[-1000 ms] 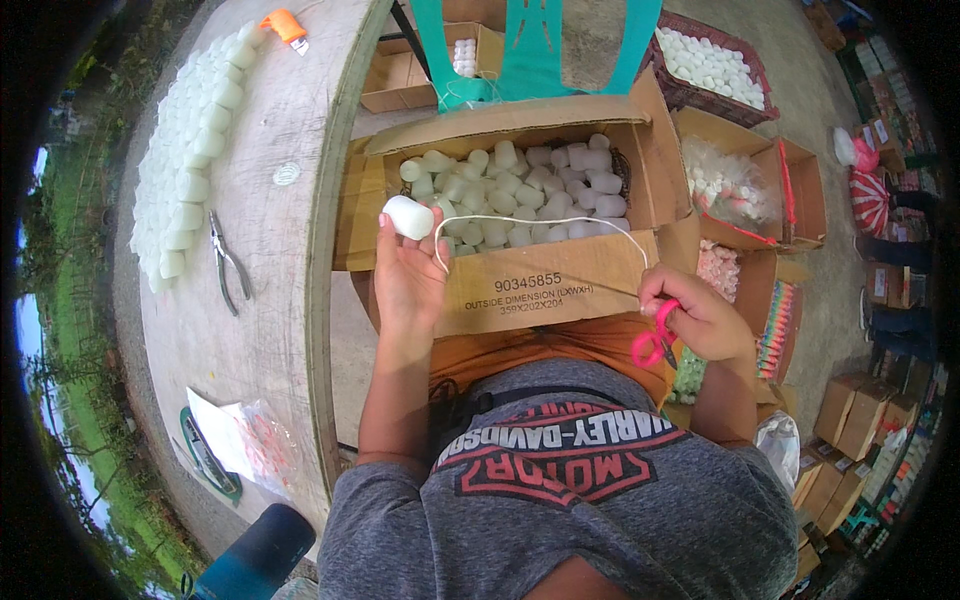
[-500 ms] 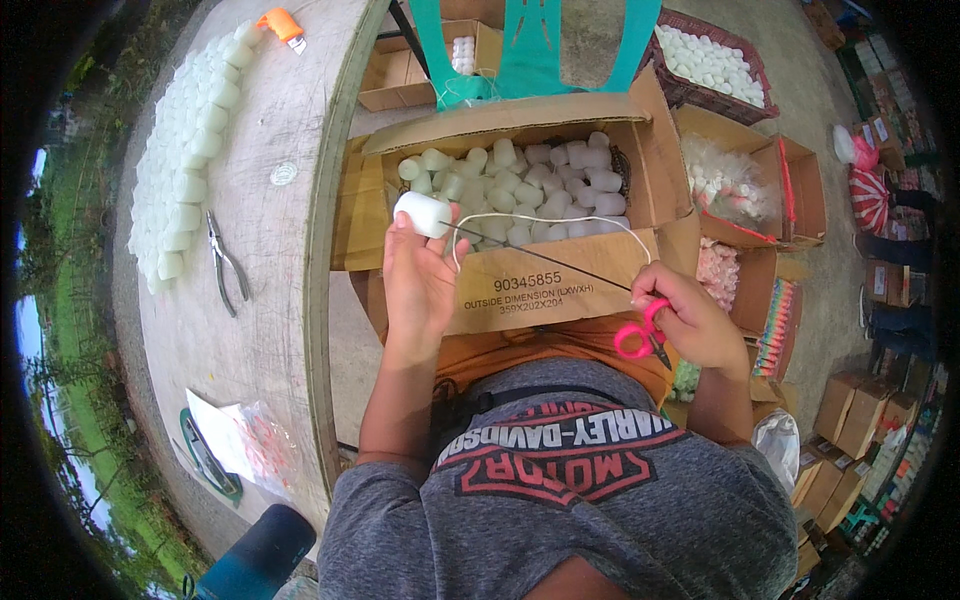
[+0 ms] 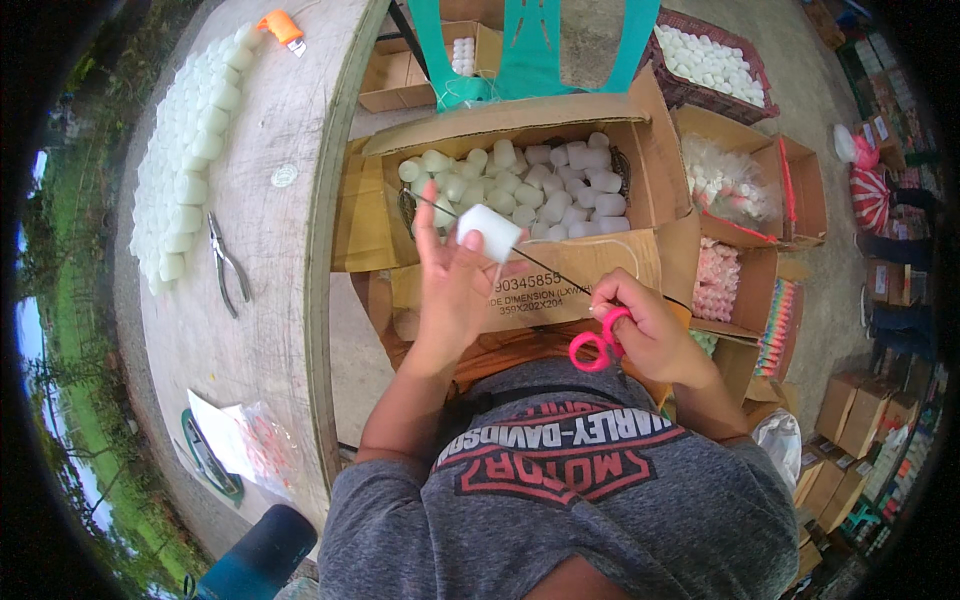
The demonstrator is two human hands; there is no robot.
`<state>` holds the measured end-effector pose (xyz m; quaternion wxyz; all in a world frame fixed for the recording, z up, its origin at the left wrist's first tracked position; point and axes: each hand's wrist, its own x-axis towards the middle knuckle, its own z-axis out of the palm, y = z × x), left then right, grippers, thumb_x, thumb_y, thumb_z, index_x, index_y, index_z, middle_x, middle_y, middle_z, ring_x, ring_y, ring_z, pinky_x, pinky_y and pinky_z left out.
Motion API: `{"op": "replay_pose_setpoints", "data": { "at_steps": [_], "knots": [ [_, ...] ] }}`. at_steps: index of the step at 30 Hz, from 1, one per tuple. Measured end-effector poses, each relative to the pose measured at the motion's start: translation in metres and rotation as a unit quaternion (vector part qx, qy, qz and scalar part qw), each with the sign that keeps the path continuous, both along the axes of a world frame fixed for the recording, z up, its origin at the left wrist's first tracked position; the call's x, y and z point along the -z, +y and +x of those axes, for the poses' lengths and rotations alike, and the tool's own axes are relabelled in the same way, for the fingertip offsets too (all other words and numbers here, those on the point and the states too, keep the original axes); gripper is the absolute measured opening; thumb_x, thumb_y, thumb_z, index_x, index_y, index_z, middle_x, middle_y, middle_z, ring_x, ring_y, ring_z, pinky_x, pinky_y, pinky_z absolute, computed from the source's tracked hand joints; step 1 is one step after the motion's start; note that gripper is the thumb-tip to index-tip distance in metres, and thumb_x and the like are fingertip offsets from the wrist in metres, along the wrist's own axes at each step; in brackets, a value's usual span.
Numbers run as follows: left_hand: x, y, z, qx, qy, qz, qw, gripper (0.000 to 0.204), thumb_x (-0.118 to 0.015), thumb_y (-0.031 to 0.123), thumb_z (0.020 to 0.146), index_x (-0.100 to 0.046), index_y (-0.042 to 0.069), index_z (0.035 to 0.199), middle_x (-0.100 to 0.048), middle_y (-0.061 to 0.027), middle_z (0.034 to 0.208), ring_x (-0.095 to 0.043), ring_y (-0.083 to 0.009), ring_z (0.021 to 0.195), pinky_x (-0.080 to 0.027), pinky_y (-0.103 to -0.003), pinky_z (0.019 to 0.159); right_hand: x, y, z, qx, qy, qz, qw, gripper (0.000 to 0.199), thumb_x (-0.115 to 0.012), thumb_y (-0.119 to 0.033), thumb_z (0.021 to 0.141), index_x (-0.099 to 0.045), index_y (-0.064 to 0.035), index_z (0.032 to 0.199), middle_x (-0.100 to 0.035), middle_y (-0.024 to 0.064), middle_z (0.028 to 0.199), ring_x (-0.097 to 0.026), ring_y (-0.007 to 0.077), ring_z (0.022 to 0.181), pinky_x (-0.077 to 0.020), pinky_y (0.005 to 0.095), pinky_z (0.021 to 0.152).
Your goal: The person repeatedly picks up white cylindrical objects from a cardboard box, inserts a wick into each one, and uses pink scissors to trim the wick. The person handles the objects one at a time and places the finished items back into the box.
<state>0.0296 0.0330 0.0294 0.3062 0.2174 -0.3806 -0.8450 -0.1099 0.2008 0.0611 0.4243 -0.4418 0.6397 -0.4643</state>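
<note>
White cylinder [image 3: 488, 234] is pinched between left hand [image 3: 452, 285] thumb and fingers, index raised, with a dark thin rod [image 3: 556, 278] apparently run through it and clamped by right hand [image 3: 648, 328] fingertips, pink-handled scissors [image 3: 583, 364] hooked on the same fingers. Cylinder is judged light, stiff, maybe waxy and slippery, easily dented; best gripped round its sides, clear of the rod. Dark print is seen on the box flap [image 3: 628, 262] beneath the fingers, bold lettering on the grey shirt [image 3: 590, 530] behind them.
</note>
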Motion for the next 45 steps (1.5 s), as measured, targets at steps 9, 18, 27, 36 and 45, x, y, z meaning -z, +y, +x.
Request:
{"op": "replay_pose_setpoints", "data": {
  "at_steps": [9,18,27,36,45],
  "knots": [
    [0.005,-0.023,0.013,-0.039,0.008,-0.031,0.999,0.062,-0.045,0.023,0.097,-0.008,0.027,0.146,-0.045,-0.0122,0.122,-0.056,-0.03,0.105,-0.052,-0.044,0.081,0.0,0.009,-0.006,-0.006,-0.038,0.02,0.999,0.014,-0.044,0.004,0.083,-0.047,-0.0026,0.095,-0.052,0.0064,0.082,-0.05,0.0153,0.075,-0.0424,0.0278,0.07],
    [0.004,-0.045,0.019,-0.237,-0.117,0.007,0.964,0.047,-0.045,0.033,0.097,-0.028,0.012,0.136,-0.045,-0.009,0.126,-0.049,-0.03,0.12,-0.044,-0.056,0.089,-0.007,0.016,-0.024,0.044,-0.005,0.07,0.997,0.013,-0.043,0.004,0.085,-0.047,-0.0018,0.096,-0.05,0.0045,0.085,-0.048,0.0122,0.081,-0.0406,0.025,0.073],
    [0.013,-0.046,0.034,0.112,-0.165,-0.052,0.979,0.043,-0.051,0.012,0.093,-0.036,0.006,0.132,-0.049,-0.0128,0.123,-0.049,-0.0251,0.119,-0.05,-0.043,0.088,0.021,-0.003,-0.047,0.184,0.386,-0.035,0.903,0.015,-0.051,0.007,0.081,-0.053,-0.0023,0.093,-0.057,0.0092,0.094,-0.054,0.0201,0.085,-0.0432,0.0317,0.077],
    [-0.002,-0.011,0.019,0.069,-0.079,-0.298,0.949,0.061,-0.069,-0.003,0.075,-0.037,0.008,0.125,-0.052,-0.0112,0.118,-0.053,-0.0207,0.111,-0.043,-0.032,0.095,0.03,-0.004,-0.024,0.21,-0.026,-0.208,0.955,0.005,-0.055,-0.004,0.09,-0.056,-0.0024,0.095,-0.058,0.007,0.096,-0.054,0.0136,0.089,-0.0454,0.027,0.078],
    [-0.001,0.008,0.017,0.178,0.071,0.101,0.976,0.051,-0.069,0.026,0.083,-0.043,0.011,0.123,-0.051,-0.0136,0.122,-0.058,-0.0265,0.102,-0.054,-0.04,0.077,-0.002,-0.024,0.001,0.132,0.174,-0.223,0.95,0.014,-0.061,0.0,0.083,-0.059,-0.0032,0.097,-0.054,0.0105,0.086,-0.054,0.0223,0.077,-0.0434,0.0274,0.066]
  ]
}}
